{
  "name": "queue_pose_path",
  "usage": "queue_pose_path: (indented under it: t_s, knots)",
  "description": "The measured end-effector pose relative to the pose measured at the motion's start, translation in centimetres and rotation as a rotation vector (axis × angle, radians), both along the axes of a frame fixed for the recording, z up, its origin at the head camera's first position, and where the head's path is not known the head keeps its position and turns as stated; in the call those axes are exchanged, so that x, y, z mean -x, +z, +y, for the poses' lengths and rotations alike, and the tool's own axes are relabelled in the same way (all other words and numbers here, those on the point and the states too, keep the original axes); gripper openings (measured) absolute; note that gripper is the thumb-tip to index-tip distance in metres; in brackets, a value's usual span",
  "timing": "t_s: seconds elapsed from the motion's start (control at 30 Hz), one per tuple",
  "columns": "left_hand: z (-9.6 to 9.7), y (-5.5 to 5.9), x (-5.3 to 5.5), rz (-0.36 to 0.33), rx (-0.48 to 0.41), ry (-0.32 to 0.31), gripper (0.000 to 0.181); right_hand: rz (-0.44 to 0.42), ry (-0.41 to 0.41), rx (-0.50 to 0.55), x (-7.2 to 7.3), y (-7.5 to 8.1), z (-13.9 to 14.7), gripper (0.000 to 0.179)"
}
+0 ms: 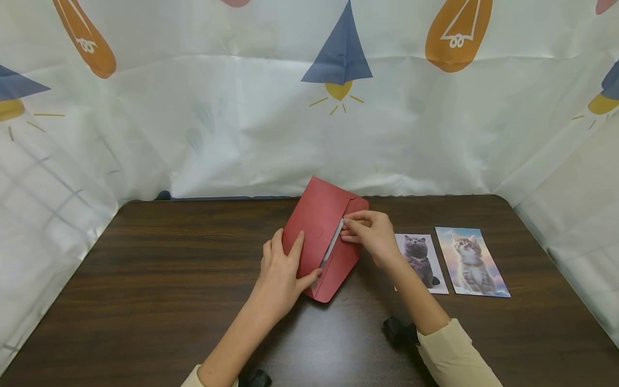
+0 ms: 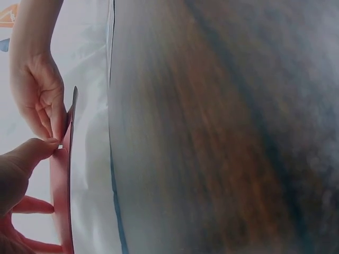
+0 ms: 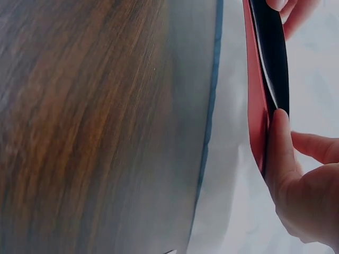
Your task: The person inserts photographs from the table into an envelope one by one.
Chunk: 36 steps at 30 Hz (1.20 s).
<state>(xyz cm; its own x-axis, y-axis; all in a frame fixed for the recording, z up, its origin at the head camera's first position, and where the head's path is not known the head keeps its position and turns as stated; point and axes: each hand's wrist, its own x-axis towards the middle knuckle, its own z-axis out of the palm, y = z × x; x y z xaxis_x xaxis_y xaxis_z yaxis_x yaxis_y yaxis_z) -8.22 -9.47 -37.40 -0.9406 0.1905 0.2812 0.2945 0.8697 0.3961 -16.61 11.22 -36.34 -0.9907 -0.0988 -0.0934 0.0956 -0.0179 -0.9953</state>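
A red envelope (image 1: pixel 316 215) is held tilted above the dark table, its mouth partly parted. A thin white card edge (image 1: pixel 332 244) shows along that opening. My left hand (image 1: pixel 280 274) grips the envelope from the left, fingers spread on its face and thumb at the lower end of the slot. At the slot's upper end, my right hand (image 1: pixel 369 234) pinches the card's edge between thumb and fingers. Seen edge-on in the left wrist view, the envelope (image 2: pixel 61 196) is thin. Its dark inside shows beside the red panel (image 3: pixel 258 111) in the right wrist view.
Two cat pictures lie on the table (image 1: pixel 169 279) at the right: a grey cat card (image 1: pixel 418 260), partly behind the right forearm, and a pale kitten card (image 1: pixel 471 263). A white patterned curtain (image 1: pixel 242 123) hangs behind the table's far edge.
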Motion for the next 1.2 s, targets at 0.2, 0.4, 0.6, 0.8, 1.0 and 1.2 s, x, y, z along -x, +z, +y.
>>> queue_pose_path:
  t_s: [0.2,0.4,0.6,0.8,1.0,1.2]
  knots:
    - [-0.2,-0.1,0.1,-0.016,0.014,0.0,0.077,0.004,-0.002,-0.015,-0.1,-0.1,0.5,0.027]
    - [-0.4,-0.1,0.2,-0.011,0.016,-0.017,0.076,0.005,-0.008,-0.054,-0.2,0.1,1.4,0.029]
    - [-0.5,-0.3,0.3,-0.007,0.015,-0.042,0.076,0.025,0.0,-0.068,-0.5,0.2,2.5,0.03]
    - [-0.7,-0.4,0.2,0.007,0.012,-0.074,0.077,0.066,-0.03,-0.123,-0.8,0.5,3.4,0.028]
    - [-0.9,-0.3,0.2,0.008,0.007,-0.094,0.077,0.113,-0.091,-0.202,-1.0,0.6,4.3,0.027]
    - [-1.1,-0.2,0.2,0.025,0.004,-0.098,0.077,0.136,-0.11,-0.272,-1.2,0.7,5.0,0.029]
